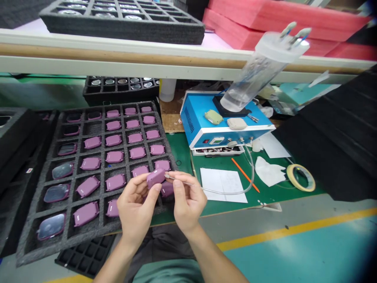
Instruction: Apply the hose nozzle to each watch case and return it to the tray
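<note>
Between the thumb and fingers of my left hand is a purple smartwatch case, held tilted over the front right of a grey foam tray. My right hand pinches a thin dispensing nozzle with a metal tip. The tip meets the right end of the case; whether it goes inside cannot be seen. A clear hose runs from the nozzle to a blue machine. Several purple cases lie in the tray's compartments, the left column showing dark glass faces.
A clear cylinder with brushes stands on the machine, beside a green case and a beige one. White paper, an orange stick, a cloth and a tape roll lie right. A shelf crosses above.
</note>
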Demonstrator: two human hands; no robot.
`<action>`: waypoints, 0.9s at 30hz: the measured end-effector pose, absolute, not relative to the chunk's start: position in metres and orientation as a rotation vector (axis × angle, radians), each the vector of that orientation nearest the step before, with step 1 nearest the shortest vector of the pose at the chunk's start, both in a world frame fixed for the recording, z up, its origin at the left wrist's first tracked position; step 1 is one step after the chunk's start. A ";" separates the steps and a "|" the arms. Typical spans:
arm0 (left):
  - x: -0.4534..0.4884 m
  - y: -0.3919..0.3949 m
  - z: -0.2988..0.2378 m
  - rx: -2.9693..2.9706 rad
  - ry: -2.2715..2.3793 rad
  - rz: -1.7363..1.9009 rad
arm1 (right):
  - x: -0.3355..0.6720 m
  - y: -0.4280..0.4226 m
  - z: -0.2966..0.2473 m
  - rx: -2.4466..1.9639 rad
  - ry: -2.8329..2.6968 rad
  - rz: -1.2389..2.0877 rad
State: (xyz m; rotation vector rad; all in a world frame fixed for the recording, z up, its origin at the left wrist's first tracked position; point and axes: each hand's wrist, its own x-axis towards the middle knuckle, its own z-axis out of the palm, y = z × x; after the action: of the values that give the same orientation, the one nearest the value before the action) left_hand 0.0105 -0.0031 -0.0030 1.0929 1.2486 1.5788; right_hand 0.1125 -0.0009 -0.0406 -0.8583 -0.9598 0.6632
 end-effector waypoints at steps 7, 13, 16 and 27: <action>0.010 -0.003 -0.004 1.087 1.254 1.572 | 0.112 -0.002 -0.041 -0.872 -0.969 0.638; 0.009 -0.003 -0.003 1.082 1.272 1.554 | 0.113 -0.002 -0.042 -0.858 -0.954 0.661; 0.009 -0.004 -0.003 1.077 1.284 1.547 | 0.112 -0.002 -0.042 -0.862 -0.954 0.664; 0.009 -0.005 -0.003 1.073 1.280 1.553 | 0.113 -0.001 -0.041 -0.860 -0.957 0.662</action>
State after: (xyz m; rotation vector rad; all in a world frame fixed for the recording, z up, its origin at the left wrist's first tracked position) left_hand 0.0093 -0.0047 -0.0034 1.0731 1.2802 1.5528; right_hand 0.1127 -0.0014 -0.0408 -0.8595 -0.9574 0.6623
